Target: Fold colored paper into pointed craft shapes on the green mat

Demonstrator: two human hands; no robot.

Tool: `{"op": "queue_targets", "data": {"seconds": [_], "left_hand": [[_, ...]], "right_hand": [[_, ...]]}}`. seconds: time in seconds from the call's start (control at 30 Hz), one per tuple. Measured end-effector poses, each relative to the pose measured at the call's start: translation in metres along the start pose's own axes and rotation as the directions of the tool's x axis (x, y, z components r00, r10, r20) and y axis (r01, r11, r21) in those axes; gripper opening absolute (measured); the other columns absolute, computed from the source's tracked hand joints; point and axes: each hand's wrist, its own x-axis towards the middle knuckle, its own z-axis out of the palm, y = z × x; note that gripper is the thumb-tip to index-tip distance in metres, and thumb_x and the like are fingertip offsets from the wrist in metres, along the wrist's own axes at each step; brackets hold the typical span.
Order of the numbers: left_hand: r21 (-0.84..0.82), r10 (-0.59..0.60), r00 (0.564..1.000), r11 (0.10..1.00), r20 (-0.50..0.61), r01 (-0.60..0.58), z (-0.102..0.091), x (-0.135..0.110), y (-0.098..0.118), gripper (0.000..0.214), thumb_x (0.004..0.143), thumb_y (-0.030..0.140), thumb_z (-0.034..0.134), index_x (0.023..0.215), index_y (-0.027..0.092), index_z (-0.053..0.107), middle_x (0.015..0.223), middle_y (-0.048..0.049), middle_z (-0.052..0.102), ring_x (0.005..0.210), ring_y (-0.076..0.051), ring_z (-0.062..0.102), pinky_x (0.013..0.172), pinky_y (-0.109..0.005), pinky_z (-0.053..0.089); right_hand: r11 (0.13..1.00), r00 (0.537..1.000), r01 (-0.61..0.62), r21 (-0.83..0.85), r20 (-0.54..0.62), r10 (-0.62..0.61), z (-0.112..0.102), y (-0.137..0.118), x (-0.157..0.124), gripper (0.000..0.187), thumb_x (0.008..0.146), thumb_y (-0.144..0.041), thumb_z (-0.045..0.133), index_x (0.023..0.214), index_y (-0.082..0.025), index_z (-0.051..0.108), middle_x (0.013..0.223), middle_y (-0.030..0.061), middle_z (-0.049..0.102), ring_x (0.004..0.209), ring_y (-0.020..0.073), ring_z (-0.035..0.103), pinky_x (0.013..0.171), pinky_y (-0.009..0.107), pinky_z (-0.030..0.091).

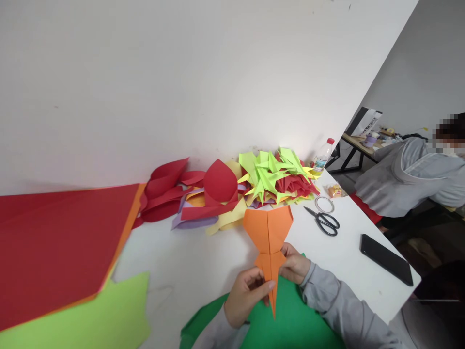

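Between my two hands an orange folded paper shape (269,232) stands upright, wide at the top, narrow in the middle, and pointed at the bottom, with a crease down its centre. My left hand (247,293) pinches its lower tapering part, thumb in front. At its right side my right hand (295,264) grips the edge near the waist, some fingers hidden behind the paper. Below both hands lies a large green sheet (290,315). Behind the orange piece is a pile of lime green folded paper pieces (267,169) mixed with red and yellow ones.
Red curled paper pieces (220,182) lie along the wall. Large red sheets (61,247) cover the left side, above a lime green sheet (94,315). Scissors (325,223), a tape roll (324,204), a bottle (321,157) and a black phone (387,259) sit right. Another person (410,169) sits beyond.
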Motion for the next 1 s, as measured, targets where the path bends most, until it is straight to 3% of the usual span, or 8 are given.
{"op": "queue_targets", "data": {"seconds": [0.37,0.67,1.0], "left_hand": [[-0.027,-0.010,1.000,1.000,-0.018,0.010,0.0027,0.0005,0.0020,0.047,0.052,0.057,0.080,0.056,0.016,0.056,0.046,0.0024,0.058,0.041,-0.012,0.055,0.044,-0.024,0.045],[-0.039,-0.004,1.000,0.999,-0.013,0.004,0.0016,0.0017,-0.0019,0.047,0.054,0.057,0.079,0.058,0.016,0.056,0.048,0.0017,0.059,0.042,-0.013,0.056,0.044,-0.026,0.046],[-0.048,0.001,1.000,0.999,-0.005,-0.002,0.0022,0.0014,0.0004,0.039,0.054,0.046,0.083,0.058,0.016,0.057,0.047,0.0023,0.059,0.042,-0.013,0.055,0.044,-0.025,0.046]], "right_hand": [[0.999,1.000,-0.014,-0.041,0.003,0.014,0.0046,-0.0044,-0.0010,0.019,0.056,-0.022,0.080,0.070,-0.015,0.069,0.075,0.0060,0.073,0.082,0.0206,0.069,0.077,0.032,0.054],[0.999,1.000,-0.003,-0.049,0.001,0.003,0.0023,-0.0022,-0.0007,0.021,0.058,-0.023,0.081,0.073,-0.014,0.069,0.076,0.0072,0.072,0.087,0.0221,0.068,0.079,0.034,0.054],[0.999,1.000,-0.009,-0.053,0.000,0.009,0.0002,-0.0026,-0.0012,0.022,0.059,-0.026,0.081,0.072,-0.014,0.068,0.075,0.0067,0.072,0.085,0.0211,0.068,0.078,0.033,0.053]]}}
